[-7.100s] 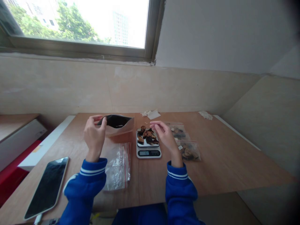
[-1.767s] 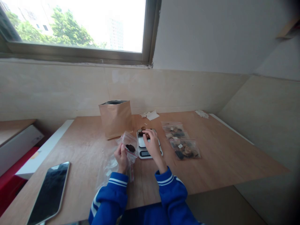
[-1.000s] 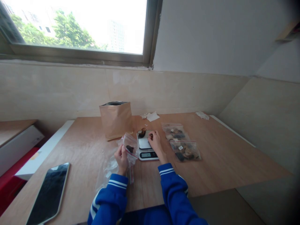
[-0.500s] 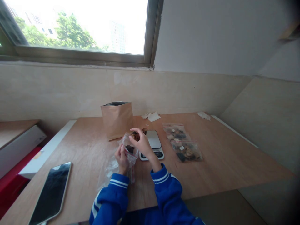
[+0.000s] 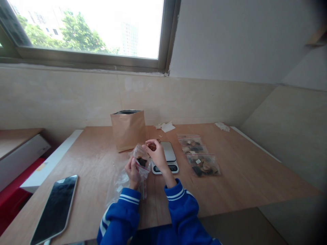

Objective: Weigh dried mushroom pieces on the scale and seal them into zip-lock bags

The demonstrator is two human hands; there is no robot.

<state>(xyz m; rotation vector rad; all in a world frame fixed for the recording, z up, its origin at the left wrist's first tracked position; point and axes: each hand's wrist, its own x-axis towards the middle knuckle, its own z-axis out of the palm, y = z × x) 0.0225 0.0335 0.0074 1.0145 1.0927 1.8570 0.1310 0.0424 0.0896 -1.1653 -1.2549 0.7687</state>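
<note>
While left hand grips upright zip bag, mouth open, right hand curls closed, pinching dark dried piece just above bag mouth; digital scale just beside.

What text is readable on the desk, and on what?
No text can be read in this view.
Scale display: lit digits, too small to read.
White label on the front zip bag: too small to read.
White label on the back zip bag: too small to read.
</note>
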